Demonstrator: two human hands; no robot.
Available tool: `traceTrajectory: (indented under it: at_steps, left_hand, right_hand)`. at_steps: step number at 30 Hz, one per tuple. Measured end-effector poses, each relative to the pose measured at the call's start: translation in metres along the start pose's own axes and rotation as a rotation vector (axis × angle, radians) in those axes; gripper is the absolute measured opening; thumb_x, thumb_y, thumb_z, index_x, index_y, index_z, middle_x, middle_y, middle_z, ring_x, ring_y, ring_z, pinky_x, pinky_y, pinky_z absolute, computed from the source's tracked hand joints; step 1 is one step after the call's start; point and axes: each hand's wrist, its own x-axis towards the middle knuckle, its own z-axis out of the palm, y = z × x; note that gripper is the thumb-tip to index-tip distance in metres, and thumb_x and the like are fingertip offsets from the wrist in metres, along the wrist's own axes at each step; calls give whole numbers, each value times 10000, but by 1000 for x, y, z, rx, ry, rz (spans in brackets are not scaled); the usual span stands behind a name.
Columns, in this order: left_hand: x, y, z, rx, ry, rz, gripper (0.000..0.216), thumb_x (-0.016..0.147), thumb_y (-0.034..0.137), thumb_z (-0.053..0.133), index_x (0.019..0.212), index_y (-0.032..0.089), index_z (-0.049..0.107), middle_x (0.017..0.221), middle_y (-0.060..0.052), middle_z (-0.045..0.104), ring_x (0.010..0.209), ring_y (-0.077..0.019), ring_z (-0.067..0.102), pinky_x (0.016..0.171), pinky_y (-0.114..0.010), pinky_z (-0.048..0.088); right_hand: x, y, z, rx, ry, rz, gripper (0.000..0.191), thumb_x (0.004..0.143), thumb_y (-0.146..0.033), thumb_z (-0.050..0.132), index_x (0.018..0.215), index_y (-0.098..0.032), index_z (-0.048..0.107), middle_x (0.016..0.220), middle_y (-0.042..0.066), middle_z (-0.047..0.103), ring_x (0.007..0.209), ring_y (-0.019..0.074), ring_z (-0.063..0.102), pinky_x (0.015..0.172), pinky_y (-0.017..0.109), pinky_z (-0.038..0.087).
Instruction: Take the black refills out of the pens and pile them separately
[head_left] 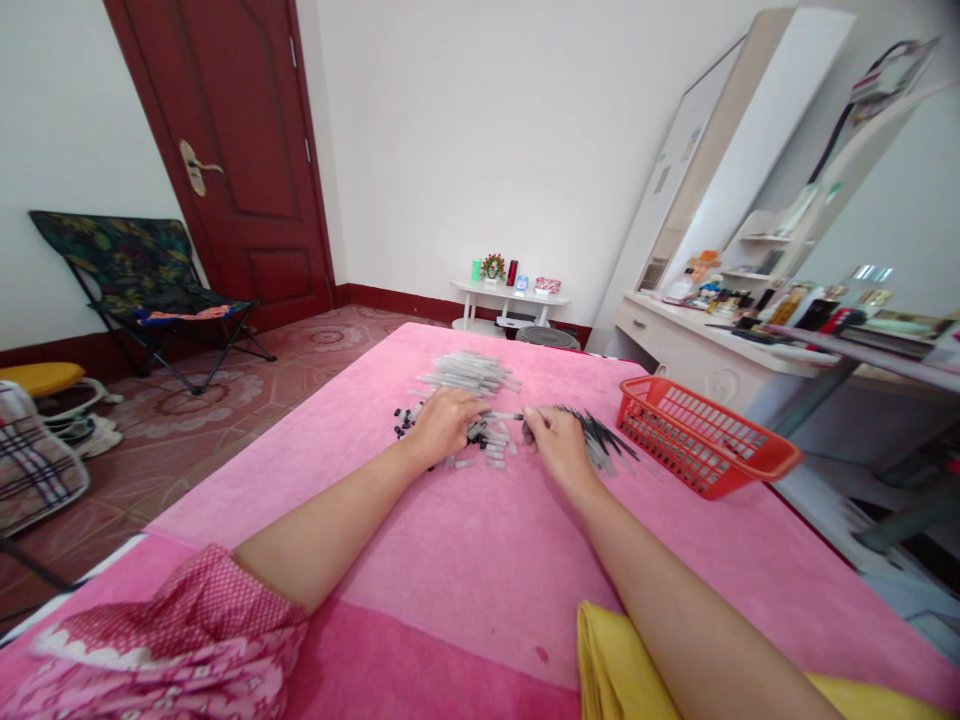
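A slim clear pen barrel point(505, 415) with a dark end spans the gap between my hands. My left hand point(448, 425) is closed around its left end, and my right hand point(556, 440) pinches the dark end. Beyond the hands lies a heap of clear pen barrels point(469, 372). Small black pieces point(405, 418) are scattered by my left hand, partly hidden by it. Short clear caps point(495, 456) lie on the cloth between and below the hands. Beside my right hand, thin dark sticks like pen refills point(604, 437) fan out, partly covered by the hand.
A pink cloth point(450, 560) covers the table. An orange-red plastic basket point(705, 435) stands at the right, near the table edge. A folded yellow cloth point(622, 665) lies under my right forearm. Behind are a dressing table point(690, 325) and a folding chair point(150, 285).
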Motion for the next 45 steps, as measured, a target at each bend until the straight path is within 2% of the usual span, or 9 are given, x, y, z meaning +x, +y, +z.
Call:
traceTrajectory:
  at_steps: [5, 11, 19, 22, 25, 29, 32, 37, 45]
  left_hand:
    - [0, 1, -1, -5, -4, -8, 257, 803, 134, 515, 1002, 203, 662, 869, -59, 674, 874, -206, 595, 761, -332, 408]
    - [-1, 1, 0, 31, -28, 12, 277, 797, 105, 495, 982, 210, 672, 821, -53, 674, 833, -205, 603, 740, -334, 400]
    - [3, 4, -2, -102, -12, 29, 238, 841, 220, 514, 1013, 220, 679, 850, -49, 693, 822, -192, 615, 757, -319, 423]
    - [6, -12, -9, -231, 98, -89, 262, 863, 311, 496, 1001, 200, 689, 940, -64, 701, 888, -183, 620, 810, -301, 440]
    - [3, -46, -16, -283, 227, -353, 278, 856, 315, 482, 957, 181, 705, 988, -68, 704, 928, -186, 624, 830, -292, 449]
    - [-13, -94, -19, -385, 121, -709, 234, 721, 290, 611, 862, 146, 730, 838, -72, 730, 776, -200, 651, 729, -283, 478]
    - [-28, -112, -17, -578, 56, -826, 260, 621, 272, 672, 825, 123, 730, 799, -69, 731, 732, -195, 651, 695, -278, 488]
    - [-40, -118, -13, -761, -123, -758, 338, 525, 257, 706, 837, 127, 731, 805, -46, 733, 745, -189, 652, 732, -289, 495]
    - [-37, -110, -15, -649, -221, -677, 364, 541, 280, 700, 867, 121, 721, 670, -18, 702, 577, -140, 599, 585, -243, 473]
  right_hand:
    - [0, 1, 0, -13, 12, -72, 227, 786, -392, 521, 721, -188, 598, 648, 14, 644, 573, 146, 572, 544, 231, 389]
    - [0, 1, 0, 110, -126, 27, 392, 829, -425, 453, 522, -192, 524, 463, -4, 550, 408, 127, 507, 463, 239, 355]
    - [-2, -6, 3, 270, -138, 9, 234, 772, -396, 547, 697, -177, 585, 535, -5, 590, 440, 137, 540, 467, 246, 406]
    - [0, -6, 1, 319, -70, 43, 230, 740, -383, 571, 656, -169, 578, 522, 0, 579, 430, 130, 518, 454, 247, 405]
    - [2, -4, -1, 391, -4, 89, 235, 689, -391, 616, 663, -159, 587, 531, 1, 581, 425, 125, 506, 438, 247, 404]
    - [4, -2, -2, 469, 34, 119, 262, 652, -410, 651, 679, -153, 605, 528, -1, 576, 437, 122, 498, 440, 246, 409]
    - [3, -3, -2, 486, 40, 118, 272, 643, -414, 664, 702, -152, 617, 537, -1, 581, 444, 120, 499, 447, 245, 415]
    - [2, -5, -2, 481, 37, 110, 264, 649, -409, 659, 702, -154, 617, 543, 0, 585, 449, 119, 507, 443, 241, 425]
    - [1, -6, 0, 463, 25, 115, 254, 644, -397, 661, 700, -154, 614, 541, 3, 591, 446, 127, 520, 449, 251, 428]
